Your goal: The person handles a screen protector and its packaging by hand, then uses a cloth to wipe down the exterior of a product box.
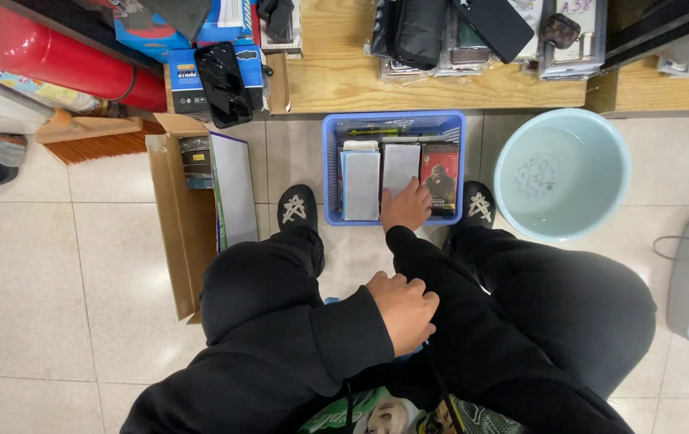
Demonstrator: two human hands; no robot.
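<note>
I read the right hand (406, 206) resting fingers-spread on a grey flat box (400, 167) standing in the blue basket (330, 173), the left hand (403, 309) loosely curled and empty at my lap; the box looks light, stiff, smooth-faced, best pinched by its top edge.

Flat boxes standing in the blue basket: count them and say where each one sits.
3: a grey-blue box at the left, a pale grey box in the middle under the right hand, a red box at the right. Others may be hidden.
</note>
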